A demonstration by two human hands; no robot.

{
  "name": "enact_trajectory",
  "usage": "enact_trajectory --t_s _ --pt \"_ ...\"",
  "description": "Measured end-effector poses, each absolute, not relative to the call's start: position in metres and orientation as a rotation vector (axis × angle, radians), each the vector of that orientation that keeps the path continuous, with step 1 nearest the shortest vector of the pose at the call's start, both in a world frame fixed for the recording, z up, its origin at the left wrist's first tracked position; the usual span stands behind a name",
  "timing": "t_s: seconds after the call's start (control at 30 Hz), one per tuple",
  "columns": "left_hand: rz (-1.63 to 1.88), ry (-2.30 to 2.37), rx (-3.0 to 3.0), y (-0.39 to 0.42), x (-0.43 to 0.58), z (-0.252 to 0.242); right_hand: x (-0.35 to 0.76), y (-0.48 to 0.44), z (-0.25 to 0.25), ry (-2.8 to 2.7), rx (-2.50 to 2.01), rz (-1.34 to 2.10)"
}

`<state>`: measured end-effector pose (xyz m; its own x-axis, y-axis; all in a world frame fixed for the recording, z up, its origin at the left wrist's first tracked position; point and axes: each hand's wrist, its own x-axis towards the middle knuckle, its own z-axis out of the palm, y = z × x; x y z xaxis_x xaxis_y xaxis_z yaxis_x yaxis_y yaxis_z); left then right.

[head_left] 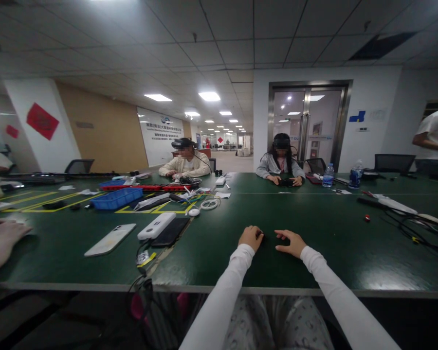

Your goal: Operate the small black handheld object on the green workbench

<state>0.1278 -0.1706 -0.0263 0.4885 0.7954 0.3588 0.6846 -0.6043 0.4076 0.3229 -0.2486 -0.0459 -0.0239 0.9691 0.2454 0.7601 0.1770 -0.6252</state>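
Observation:
My left hand (251, 237) rests on the green table (314, 228) with its fingers curled into a loose fist. My right hand (291, 243) lies a little to its right, fingers bent and pointing left. Between them lies a small dark object (268, 239), hard to make out against the table. Both hands touch its ends. White sleeves cover both arms.
To the left lie a white phone (110, 239), a white power bank (156, 225), a black phone (171, 231), cables and a blue tray (117, 198). Another person's hand (2, 238) rests at the far left. Two people sit across the table. Cables (412, 228) and water bottles (327, 175) are on the right.

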Motion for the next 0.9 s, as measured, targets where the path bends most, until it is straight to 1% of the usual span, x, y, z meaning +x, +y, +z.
enact_trajectory --t_s 0.1,0.2,0.63,0.73,0.9 --pt "0.770 1.111 2.558 -0.185 0.150 -0.030 0.323 -0.247 -0.048 -1.830 -1.635 0.403" --pt "0.794 1.044 2.557 -0.190 0.157 -0.032 0.323 -0.246 -0.049 -1.835 -1.610 0.384" --pt "0.826 1.026 2.491 -0.188 0.155 -0.031 0.323 -0.247 -0.049 -1.835 -1.619 0.365" --pt "0.932 1.089 2.430 -0.186 0.155 -0.030 0.322 -0.248 -0.048 -1.830 -1.617 0.366" --pt "1.247 1.295 2.145 -0.180 0.150 -0.027 0.322 -0.249 -0.046 -1.827 -1.620 0.382"
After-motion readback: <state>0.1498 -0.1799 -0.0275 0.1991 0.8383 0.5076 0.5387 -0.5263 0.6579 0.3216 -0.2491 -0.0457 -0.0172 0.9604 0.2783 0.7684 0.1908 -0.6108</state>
